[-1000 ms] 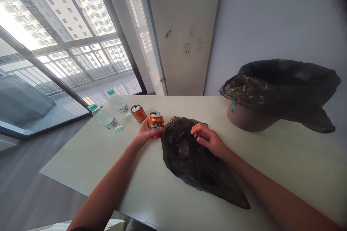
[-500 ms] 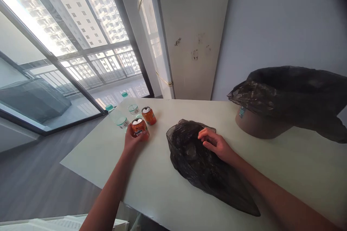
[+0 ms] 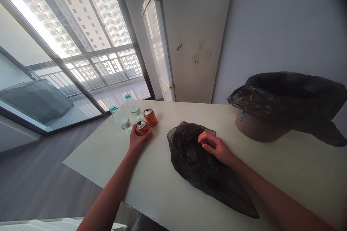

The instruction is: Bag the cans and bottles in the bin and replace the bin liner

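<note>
My left hand is wrapped round the near side of an orange soda can, which stands upright on the table. Just behind it is a second orange soda can. Two clear plastic bottles, one nearer and one farther, stand to the left of the cans with green caps on. A crumpled black plastic bag lies in the middle of the table. My right hand is over the bag's upper right part, fingers loosely bent and thumb apart, with nothing visible in it.
At the right a brown bin stands on the table, lined with a black bag whose edge hangs over its rim. A white fridge stands behind the table. Glass doors are at the left.
The view has tilted up slightly. In my left hand the can has turned a little, so its lettering shows less. My right hand stays over the bag, with little change.
</note>
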Demonstrator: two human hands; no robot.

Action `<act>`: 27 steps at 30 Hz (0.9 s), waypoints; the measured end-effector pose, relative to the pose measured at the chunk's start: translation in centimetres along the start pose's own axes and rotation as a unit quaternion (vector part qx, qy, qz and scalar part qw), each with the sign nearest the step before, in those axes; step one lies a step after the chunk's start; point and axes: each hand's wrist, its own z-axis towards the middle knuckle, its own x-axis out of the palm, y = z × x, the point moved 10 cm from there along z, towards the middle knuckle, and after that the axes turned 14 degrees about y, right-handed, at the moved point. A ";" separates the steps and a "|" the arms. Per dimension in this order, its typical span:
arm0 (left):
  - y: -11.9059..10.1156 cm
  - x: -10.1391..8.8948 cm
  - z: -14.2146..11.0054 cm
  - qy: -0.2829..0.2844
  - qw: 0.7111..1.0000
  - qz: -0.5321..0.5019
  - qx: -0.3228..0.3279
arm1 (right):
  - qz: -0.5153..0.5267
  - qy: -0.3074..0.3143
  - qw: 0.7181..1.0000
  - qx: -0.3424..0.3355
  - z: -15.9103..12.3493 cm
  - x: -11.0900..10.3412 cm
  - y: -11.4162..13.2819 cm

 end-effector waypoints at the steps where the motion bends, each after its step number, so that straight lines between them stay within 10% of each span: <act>1: 0.1 0.0 0.1 0.000 1.000 0.003 -0.005 | -0.001 0.000 1.000 0.002 0.0 0.0 0.0; 27: 0.9 -0.6 -0.1 -0.016 0.997 0.065 -0.048 | -0.002 0.020 1.000 0.006 0.1 0.3 -0.6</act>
